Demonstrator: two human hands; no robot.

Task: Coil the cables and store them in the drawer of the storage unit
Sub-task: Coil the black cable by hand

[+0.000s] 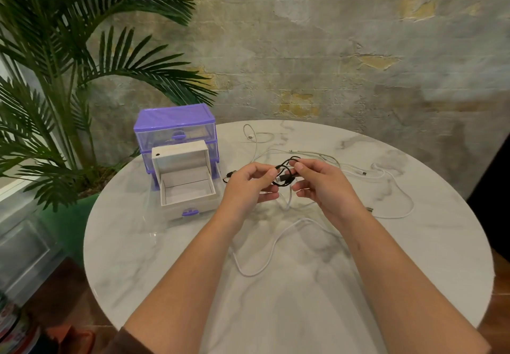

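Observation:
A black cable [284,172] hangs in small loops above the round marble table [171,257]. My left hand [249,185] and my right hand [317,185] both pinch its loops from either side. One black plug end [230,174] trails left behind my left hand. Several white cables lie loose on the table: one [276,246] curves in front of my hands, others [397,196] spread to the right and back. The purple storage unit [175,132] stands at the table's left. Its bottom drawer [187,196] is pulled out, and its inside looks bare.
A large palm plant [63,77] in a green pot stands left of the table, close behind the storage unit. A rough plaster wall runs behind. Clear plastic boxes [24,248] sit on the floor at the lower left.

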